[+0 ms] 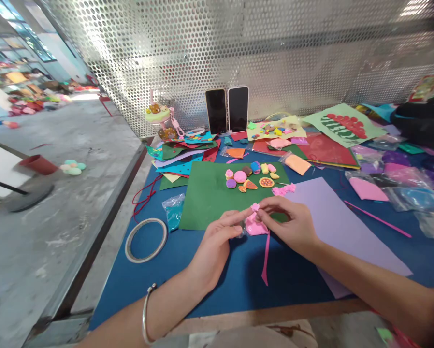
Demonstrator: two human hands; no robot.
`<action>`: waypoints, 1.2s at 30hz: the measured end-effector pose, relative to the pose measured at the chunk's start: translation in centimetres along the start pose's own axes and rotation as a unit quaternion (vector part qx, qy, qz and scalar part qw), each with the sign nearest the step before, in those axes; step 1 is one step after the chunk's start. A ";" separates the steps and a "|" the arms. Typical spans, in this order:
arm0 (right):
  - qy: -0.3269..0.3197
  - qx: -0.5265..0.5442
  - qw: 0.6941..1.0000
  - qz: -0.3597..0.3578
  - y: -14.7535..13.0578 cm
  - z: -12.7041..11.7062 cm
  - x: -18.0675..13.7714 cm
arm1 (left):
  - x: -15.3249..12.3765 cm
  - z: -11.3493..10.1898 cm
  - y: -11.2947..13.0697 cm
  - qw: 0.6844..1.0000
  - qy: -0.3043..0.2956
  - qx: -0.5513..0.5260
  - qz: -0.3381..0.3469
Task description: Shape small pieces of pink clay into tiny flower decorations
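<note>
My left hand (217, 241) and my right hand (289, 223) meet over the blue table (173, 270) near its front. Both pinch a lump of pink clay in a clear plastic bag (255, 226). A small pink flower-shaped bit (255, 207) sits at my right fingertips on top of the lump. A pink strip (266, 261) lies or hangs just below the lump. Behind my hands lies a green sheet (209, 198) with several small clay food shapes (249, 178) on it. A silver bangle (146, 309) circles my left wrist.
A lilac sheet (340, 222) lies under my right forearm. A tape ring (146, 240) lies at the left, next to a small blue bag (173, 210). Two phones (227, 110) lean on the perforated metal wall. Coloured paper, clay bags and a pink stick (378, 219) fill the right.
</note>
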State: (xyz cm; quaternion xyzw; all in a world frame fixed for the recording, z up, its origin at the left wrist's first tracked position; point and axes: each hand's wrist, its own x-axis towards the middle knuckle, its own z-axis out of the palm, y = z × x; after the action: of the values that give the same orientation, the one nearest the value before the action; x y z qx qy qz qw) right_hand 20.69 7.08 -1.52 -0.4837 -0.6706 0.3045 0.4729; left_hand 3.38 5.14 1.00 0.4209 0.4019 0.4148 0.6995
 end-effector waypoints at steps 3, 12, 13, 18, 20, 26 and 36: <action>-0.003 -0.012 1.000 -0.003 -0.1 -0.1 0.0 | 0.0 0.1 0.2 1.000 -0.003 -0.008 -0.003; -0.003 -0.012 1.000 -0.018 -0.2 -0.1 0.2 | 0.0 0.0 0.3 0.999 -0.004 -0.029 -0.017; -0.001 -0.014 1.000 -0.019 -0.2 -0.1 0.2 | 0.0 0.0 0.3 0.999 -0.003 -0.031 -0.019; 0.004 0.007 1.000 -0.013 -0.1 -0.1 0.3 | -0.1 0.1 0.5 0.998 -0.001 -0.056 -0.036; -0.005 0.036 0.999 0.009 0.0 -0.1 0.3 | -0.1 0.2 0.6 0.997 -0.002 -0.066 -0.041; -0.026 0.111 0.992 0.057 0.4 -0.1 0.4 | -0.1 0.4 0.5 0.995 0.003 -0.092 -0.042; -0.031 0.180 0.977 0.112 0.6 -0.2 0.7 | 0.0 -0.2 0.6 0.998 0.025 0.056 0.000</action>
State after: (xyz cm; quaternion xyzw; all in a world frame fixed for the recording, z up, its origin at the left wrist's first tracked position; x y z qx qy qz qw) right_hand 20.99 7.94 -1.70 -0.4526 -0.5607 0.4860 0.4945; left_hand 3.10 5.39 1.50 0.4491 0.4422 0.4022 0.6641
